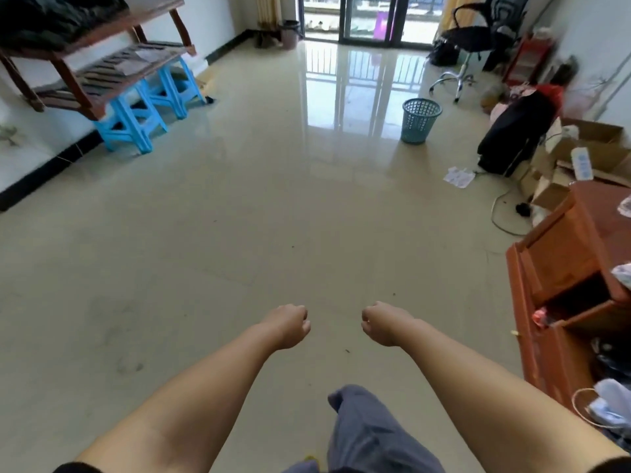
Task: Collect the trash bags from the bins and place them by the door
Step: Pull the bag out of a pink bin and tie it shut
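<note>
Out on the open tile floor (239,233), both hands are curled into fists around nothing: left hand (288,325), right hand (384,323). The teal mesh bin (420,120) stands far ahead, apparently unlined; another bin (290,34) beside the balcony door (368,18). No bag visible, collection seemingly unstarted.

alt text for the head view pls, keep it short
Two bare forearms reach forward over a glossy tiled floor, left hand and right hand curled and holding nothing. A teal mesh bin stands ahead near glass balcony doors.
</note>
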Demonstrator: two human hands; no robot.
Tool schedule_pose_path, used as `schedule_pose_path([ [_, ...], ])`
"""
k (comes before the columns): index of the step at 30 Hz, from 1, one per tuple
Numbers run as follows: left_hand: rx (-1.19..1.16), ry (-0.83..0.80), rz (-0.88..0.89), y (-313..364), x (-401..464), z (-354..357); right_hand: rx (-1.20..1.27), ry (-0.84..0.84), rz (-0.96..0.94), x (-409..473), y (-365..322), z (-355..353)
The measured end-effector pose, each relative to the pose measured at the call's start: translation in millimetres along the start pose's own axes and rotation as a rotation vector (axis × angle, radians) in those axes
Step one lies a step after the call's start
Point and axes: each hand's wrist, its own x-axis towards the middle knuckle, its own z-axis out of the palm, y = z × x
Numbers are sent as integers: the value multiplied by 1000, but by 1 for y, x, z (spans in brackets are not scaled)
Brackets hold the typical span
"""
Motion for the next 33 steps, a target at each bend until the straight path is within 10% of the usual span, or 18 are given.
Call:
schedule_pose_path([
  [33, -14, 25, 3, -119, 709, -541, 39, 47, -38, 676, 81, -584],
])
